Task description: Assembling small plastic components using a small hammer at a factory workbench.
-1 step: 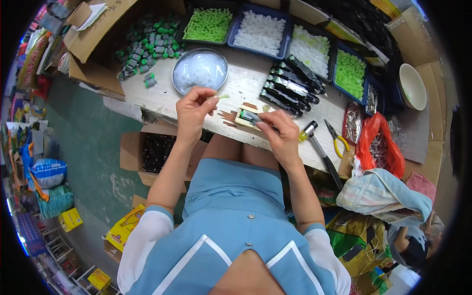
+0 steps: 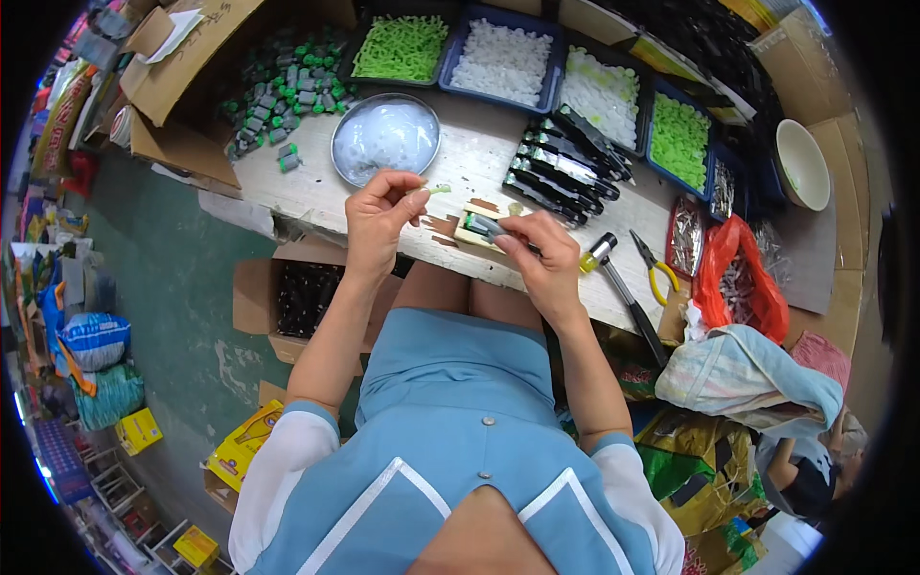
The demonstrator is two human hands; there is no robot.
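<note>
The person wears a light blue dress (image 2: 450, 402) with short sleeves. Each sleeve ends in a broad white cuff: the left cuff (image 2: 278, 470) sits left of the dress front, the right cuff (image 2: 632, 489) to its right. Two white stripes run in a V shape over the chest, meeting toward the neckline. Two small round buttons (image 2: 486, 420) lie one below the other on the dress front, above the stripes. Both forearms are bare, and the left hand (image 2: 379, 216) and right hand (image 2: 541, 259) wear no gloves.

Left hand (image 2: 381, 222) pinching green piece (image 2: 437, 190), right hand (image 2: 537, 257) gripping grey part (image 2: 487, 227)
</note>
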